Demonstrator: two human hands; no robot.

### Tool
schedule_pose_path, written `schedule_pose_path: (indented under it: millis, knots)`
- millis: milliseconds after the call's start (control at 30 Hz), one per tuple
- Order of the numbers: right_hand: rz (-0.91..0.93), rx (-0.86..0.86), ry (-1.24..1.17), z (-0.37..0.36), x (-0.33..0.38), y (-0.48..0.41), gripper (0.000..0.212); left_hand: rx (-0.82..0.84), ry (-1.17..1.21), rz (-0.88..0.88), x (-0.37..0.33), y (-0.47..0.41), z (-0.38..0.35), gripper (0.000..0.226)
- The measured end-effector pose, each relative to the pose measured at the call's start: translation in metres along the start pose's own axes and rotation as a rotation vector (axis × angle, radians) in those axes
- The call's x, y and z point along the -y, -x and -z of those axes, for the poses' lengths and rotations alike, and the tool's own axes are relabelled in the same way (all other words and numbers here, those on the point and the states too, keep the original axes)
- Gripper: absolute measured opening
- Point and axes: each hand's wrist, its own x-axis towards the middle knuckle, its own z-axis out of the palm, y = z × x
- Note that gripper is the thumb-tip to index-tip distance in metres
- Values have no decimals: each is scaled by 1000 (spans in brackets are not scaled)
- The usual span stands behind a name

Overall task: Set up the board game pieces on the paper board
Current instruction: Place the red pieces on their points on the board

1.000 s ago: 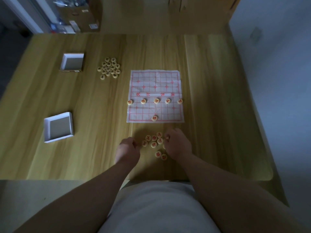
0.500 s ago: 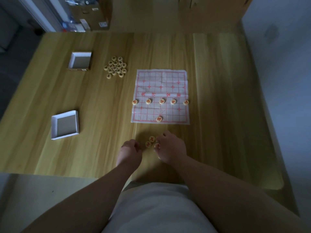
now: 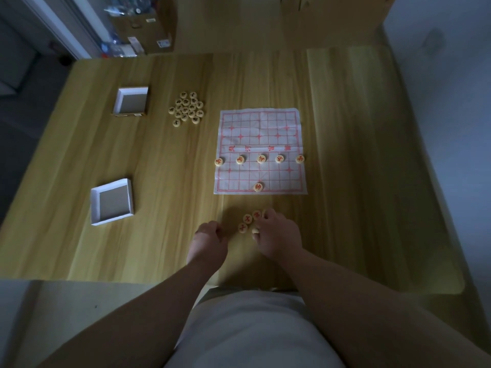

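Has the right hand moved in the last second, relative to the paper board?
Yes. Judged against the paper board's near edge, the right hand has slid left over the loose red pieces, hiding most of that pile.

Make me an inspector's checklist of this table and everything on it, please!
Surface: wooden table, dimly lit.
Job's things: paper board lies flat; row of five red pieces across it; single red piece at its near edge; loose red pieces on the table in front of it; black pieces piled off the board, to its far left.
Clutter: far white box and near white box, both open.
Hands: left hand curled, contents hidden; right hand over the loose red pieces, grip unclear.
Cables: nothing seen.
Surroundings: cardboard box beyond the table; pale wall at right.
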Motion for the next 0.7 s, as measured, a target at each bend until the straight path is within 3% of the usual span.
schedule_pose_path:
  millis: [100,233,367,500,700]
  knots:
    - [-113,-85,-143,2,-2,4,27,5,3,-25,0,-4,1,11]
    - [-397,-218,-400,10,-16,6,20,1,0,-73,-10,-9,1,11]
    - [-605,-268,-460,12,-38,17,21,3,14,-157,-24,-14,-3,5]
    - [-709,-300,-589,11,-47,35,24,5,27,-213,-39,-24,-7,12]
    - [-746,-271,-582,5,-59,49,26,-1,-7,-331,-59,-30,-16,10]
